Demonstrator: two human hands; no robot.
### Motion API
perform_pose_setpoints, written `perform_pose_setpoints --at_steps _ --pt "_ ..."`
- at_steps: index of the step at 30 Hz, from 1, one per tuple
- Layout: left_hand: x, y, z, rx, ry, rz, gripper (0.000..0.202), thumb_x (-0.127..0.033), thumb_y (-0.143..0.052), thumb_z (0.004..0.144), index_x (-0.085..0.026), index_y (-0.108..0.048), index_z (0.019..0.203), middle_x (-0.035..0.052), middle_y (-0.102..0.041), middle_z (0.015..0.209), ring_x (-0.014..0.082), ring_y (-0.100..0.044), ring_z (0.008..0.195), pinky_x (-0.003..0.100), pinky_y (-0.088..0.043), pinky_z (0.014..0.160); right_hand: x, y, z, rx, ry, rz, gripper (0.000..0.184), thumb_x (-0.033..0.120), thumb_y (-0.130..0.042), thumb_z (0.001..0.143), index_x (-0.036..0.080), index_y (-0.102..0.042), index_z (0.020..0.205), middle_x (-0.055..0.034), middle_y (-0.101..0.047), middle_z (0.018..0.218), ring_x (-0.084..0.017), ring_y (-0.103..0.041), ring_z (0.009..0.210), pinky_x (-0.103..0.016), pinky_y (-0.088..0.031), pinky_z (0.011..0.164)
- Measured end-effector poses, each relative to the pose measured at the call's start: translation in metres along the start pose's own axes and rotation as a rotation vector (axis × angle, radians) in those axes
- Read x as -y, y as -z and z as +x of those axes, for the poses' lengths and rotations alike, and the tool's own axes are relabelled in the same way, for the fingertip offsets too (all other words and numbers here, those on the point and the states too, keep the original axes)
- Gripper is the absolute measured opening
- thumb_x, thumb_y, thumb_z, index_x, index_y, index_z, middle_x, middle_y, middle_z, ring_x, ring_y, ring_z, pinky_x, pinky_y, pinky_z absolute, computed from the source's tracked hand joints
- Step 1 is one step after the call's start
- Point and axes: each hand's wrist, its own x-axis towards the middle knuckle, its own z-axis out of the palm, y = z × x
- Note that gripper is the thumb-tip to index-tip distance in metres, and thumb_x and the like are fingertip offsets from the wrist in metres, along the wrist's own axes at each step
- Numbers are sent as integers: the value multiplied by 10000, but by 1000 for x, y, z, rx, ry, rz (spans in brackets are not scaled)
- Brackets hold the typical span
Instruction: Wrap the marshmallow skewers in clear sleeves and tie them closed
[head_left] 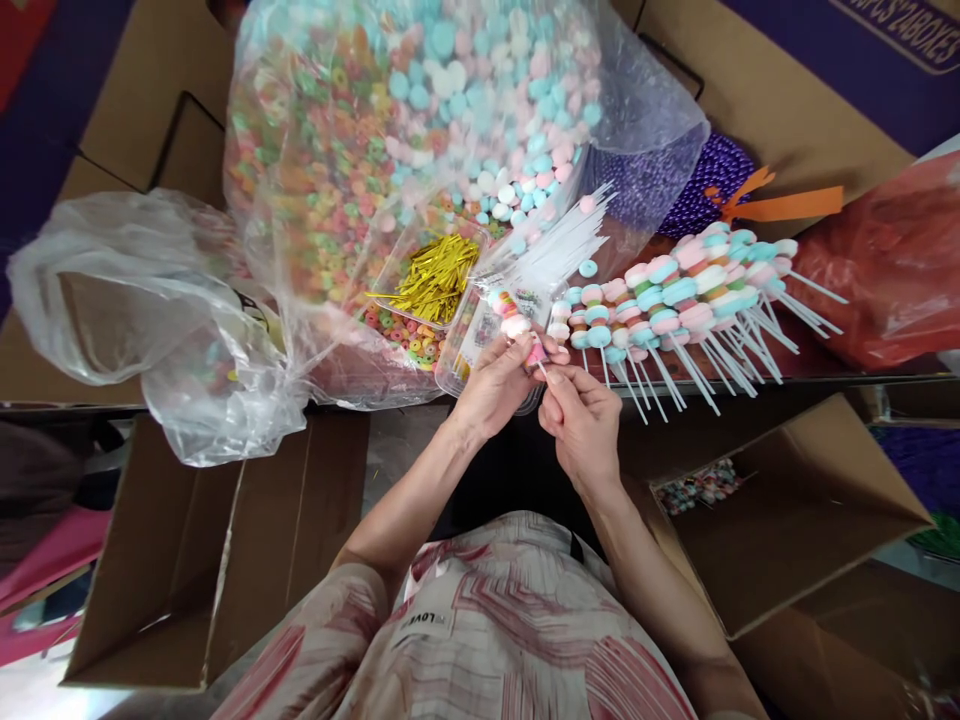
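Between my two hands is a candy skewer (514, 325), pastel discs and small rings threaded on a white stick. My left hand (499, 385) is closed around its candies. With thumb and fingers pinched, my right hand (581, 410) grips the lower end of the stick. Just beyond my hands stands a clear plastic tray (455, 368). A fan of white sticks (562, 245) lies above it. Right of my hands, a heap of finished-looking candy skewers (682, 290) rests with sticks toward me. Gold twist ties (439, 278) fill a clear container to the left.
Large clear bags of ring candies (315, 180) and pastel disc candies (517, 90) cover the back. Purple beads (709, 180) and a red bag (892, 270) sit at the right. Below the table edge are open cardboard boxes (810, 530) (172, 560); the right one holds several candy skewers.
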Motion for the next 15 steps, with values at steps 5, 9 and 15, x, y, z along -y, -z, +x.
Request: perform_pose_setpoints --at_steps 5,9,15 --pt "10 -7 -8 -11 19 30 176 -316 -835 899 -202 -719 966 58 -784 991 224 -774 986 299 -614 807 -9 -6 2 -112 220 -232 364 531 -706 941 227 -594 775 67 -455 591 -86 -376 511 -244 -324 482" --pt "5 -6 -8 -28 -22 31 195 -334 -830 903 -213 -722 1013 57 -791 1022 244 -781 1055 310 -618 811 4 7 -7 37 214 -461 280 462 -650 985 227 -621 838 41 -542 640 -110 -486 566 -255 -395 543" --pt "11 -6 -10 18 -14 51 322 -468 -829 876 -204 -748 1043 89 -816 962 288 -796 1037 264 -575 624 12 16 -13 136 156 -440 300 377 -636 996 213 -604 747 52 -497 591 -92 -412 509 -251 -335 502"
